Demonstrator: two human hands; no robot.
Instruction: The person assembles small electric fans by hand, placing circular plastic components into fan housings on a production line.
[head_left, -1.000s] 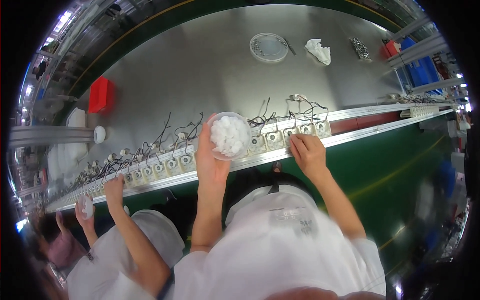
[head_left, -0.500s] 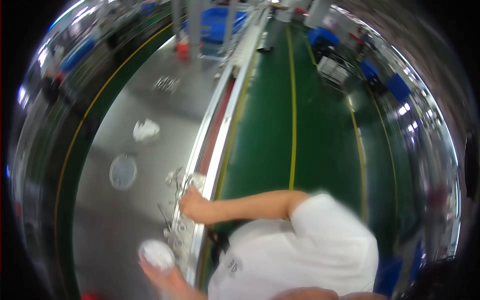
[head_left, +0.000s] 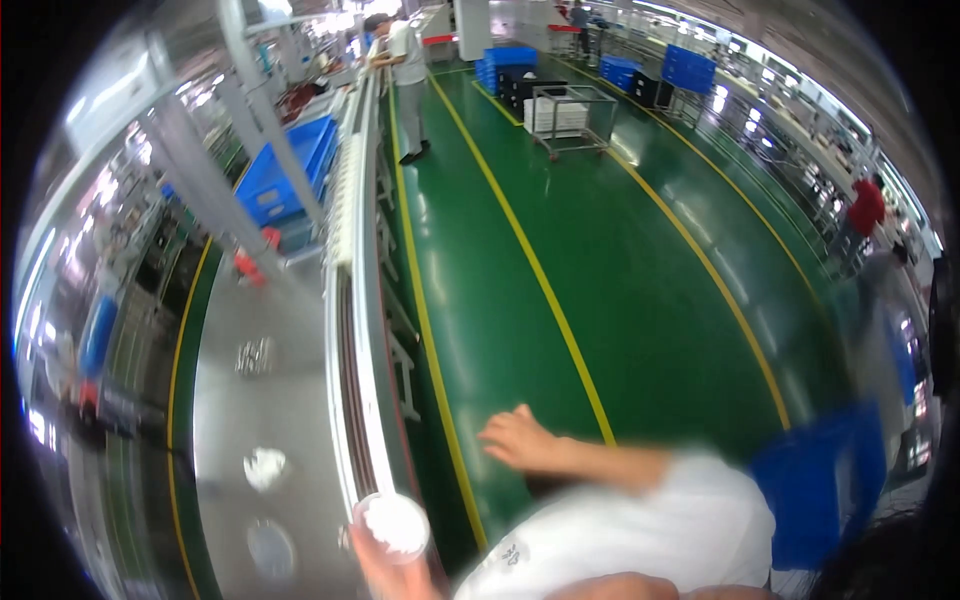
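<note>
1. One round, clear plastic tub sits in my left hand; that grip is closed about its side and underside.
2. Many small white pieces fill the tub, too blurred for me to tell their shape.
3. My right hand is well apart from the tub, seen against the green floor; its fingers are partly bent, and I cannot tell whether that grip pinches anything small.
4. From my view, the tub overlaps the near part of a long, pale metal track with a reddish-brown channel, running along the grey metal counter.
5. On the counter, left of the tub, lie a round, clear, shallow dish, a crumpled white cloth just beyond it, and, farther off, a cluster of small shiny metal parts.
6. Beyond those I see a big blue plastic bin.
</note>
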